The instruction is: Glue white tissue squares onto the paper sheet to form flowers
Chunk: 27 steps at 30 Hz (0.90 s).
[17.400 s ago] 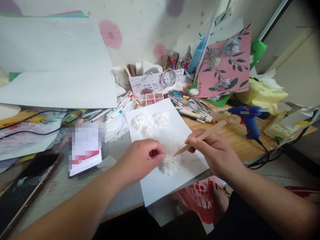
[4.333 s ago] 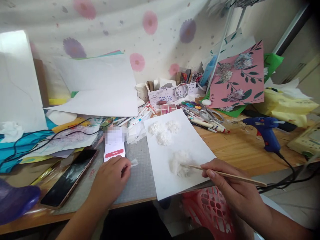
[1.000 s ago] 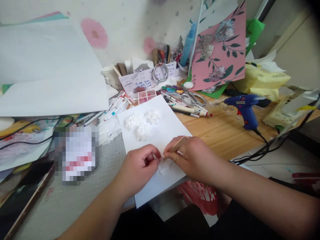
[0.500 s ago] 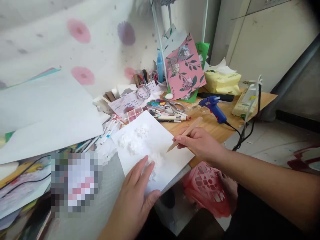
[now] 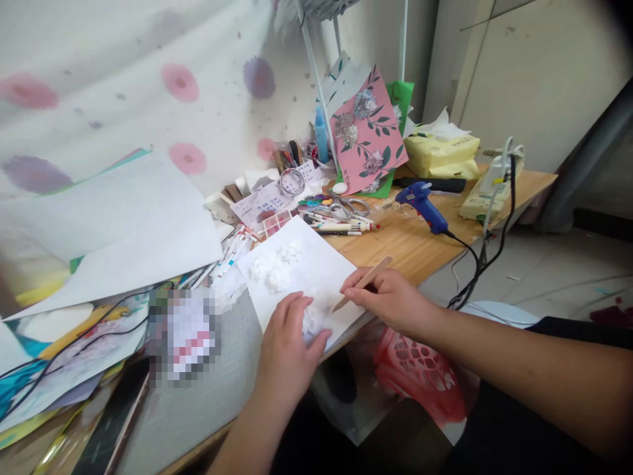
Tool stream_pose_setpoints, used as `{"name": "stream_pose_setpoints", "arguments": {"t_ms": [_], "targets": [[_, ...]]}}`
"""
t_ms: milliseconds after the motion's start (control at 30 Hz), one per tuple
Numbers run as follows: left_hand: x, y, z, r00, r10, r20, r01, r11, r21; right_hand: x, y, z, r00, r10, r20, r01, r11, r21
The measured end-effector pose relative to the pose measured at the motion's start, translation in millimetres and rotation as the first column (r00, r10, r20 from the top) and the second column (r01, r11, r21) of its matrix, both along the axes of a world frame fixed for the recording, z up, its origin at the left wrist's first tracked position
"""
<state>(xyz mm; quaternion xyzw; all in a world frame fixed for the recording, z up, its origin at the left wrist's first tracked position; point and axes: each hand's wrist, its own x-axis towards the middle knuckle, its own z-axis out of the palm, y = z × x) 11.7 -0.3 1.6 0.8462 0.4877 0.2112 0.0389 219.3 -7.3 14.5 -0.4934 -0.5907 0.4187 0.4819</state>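
Note:
A white sheet of paper (image 5: 336, 264) lies at an angle on the desk. Fluffy white clusters (image 5: 278, 267), apparently small paper petals, sit on its upper left part. Close to the sheet's near edge, my left hand (image 5: 291, 330) curves around another white cluster (image 5: 316, 318), thumb and fingers apart; some of that cluster is hidden behind the fingers. Pinched in my right hand (image 5: 383, 293) is a flat wooden craft stick (image 5: 364, 282), its pointed end angled down toward the paper beside that cluster.
A blue glue gun (image 5: 424, 206) stands on the desk at the right, its cord trailing to a power strip (image 5: 479, 196). Behind the sheet lie scissors (image 5: 352, 208) and several pens. A pink flower card (image 5: 368, 132) leans near a yellow tissue pack (image 5: 442, 155). Below hangs a red basket (image 5: 420, 366).
My left hand has shifted up, its fingers now more curled around the near cluster. My right hand with the craft stick has moved slightly lower. The whole view has shifted a little.

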Motion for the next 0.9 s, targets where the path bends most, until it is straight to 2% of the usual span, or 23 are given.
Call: {"name": "stream_pose_setpoints", "arguments": {"t_ms": [200,267,300,367,400,433,500,600,733,833,900], "targets": [[-30,-10,1.8,1.000,0.013,0.000,-0.013,0.996,0.093,26,-12,4.8,0.998,-0.038,0.060,0.034,0.998,0.055],[-38,-18,2.1,0.999,0.000,-0.037,0.004,0.994,0.106,39,-15,2.5,0.988,-0.061,0.140,0.044,0.992,0.122],[-40,-22,1.9,0.998,-0.020,-0.060,0.026,0.995,0.097,45,-15,0.5,0.967,-0.061,0.247,0.007,0.977,0.212],[-43,-29,0.9,0.993,-0.074,-0.090,0.081,0.994,0.073,55,-13,-4.6,0.861,-0.024,0.509,-0.175,0.924,0.341],[-43,-31,0.3,0.991,-0.099,-0.095,0.105,0.993,0.061,58,-12,-7.3,0.780,-0.013,0.625,-0.267,0.897,0.352],[-44,-31,-0.1,0.988,-0.121,-0.091,0.126,0.990,0.056,60,-10,-10.0,0.710,-0.011,0.704,-0.333,0.876,0.350],[-46,-30,0.1,0.985,-0.155,-0.072,0.159,0.986,0.051,59,-6,-14.3,0.621,-0.016,0.784,-0.399,0.854,0.333],[-47,-21,6.4,0.986,-0.169,-0.015,0.169,0.985,0.020,53,-2,-16.7,0.573,-0.033,0.819,-0.433,0.836,0.336],[-32,3,27.1,0.991,-0.129,0.036,0.132,0.983,-0.130,40,-4,-12.2,0.556,-0.095,0.825,-0.406,0.836,0.370],[-15,23,39.2,0.985,-0.146,-0.090,0.122,0.965,-0.231,34,-1,-5.1,0.545,-0.091,0.833,-0.393,0.851,0.350],[-8,32,39.3,0.969,-0.163,-0.186,0.116,0.964,-0.240,35,6,-0.9,0.516,-0.072,0.854,-0.392,0.866,0.309]]}}
